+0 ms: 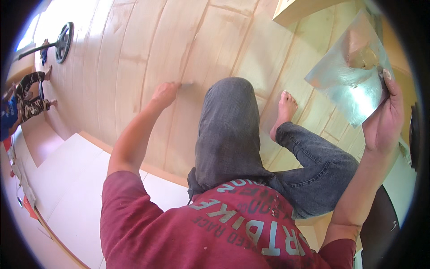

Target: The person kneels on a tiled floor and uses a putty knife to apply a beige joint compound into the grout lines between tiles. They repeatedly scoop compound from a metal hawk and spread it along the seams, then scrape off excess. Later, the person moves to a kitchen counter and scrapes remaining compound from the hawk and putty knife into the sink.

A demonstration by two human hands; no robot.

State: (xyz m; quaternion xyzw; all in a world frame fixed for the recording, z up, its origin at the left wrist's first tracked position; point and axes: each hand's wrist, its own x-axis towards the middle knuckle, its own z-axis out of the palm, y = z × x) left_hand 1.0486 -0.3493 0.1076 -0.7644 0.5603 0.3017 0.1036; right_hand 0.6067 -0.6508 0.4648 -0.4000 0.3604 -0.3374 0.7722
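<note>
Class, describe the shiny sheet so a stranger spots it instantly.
Find the pale planks. At upper right, the right hand holds a silver sheet by its edge. Its bright gleam and brownish patch set it apart from the dull planks.

The sheet (pixel 333 74) at right looks like glossy metal, the planks (pixel 174 40) smooth wood, the jeans (pixel 228 125) matt cloth.

Large pale and smaller dark printed lettering (pixel 271 242) runs in rows across the wearer's maroon T-shirt (pixel 197 242)
</note>
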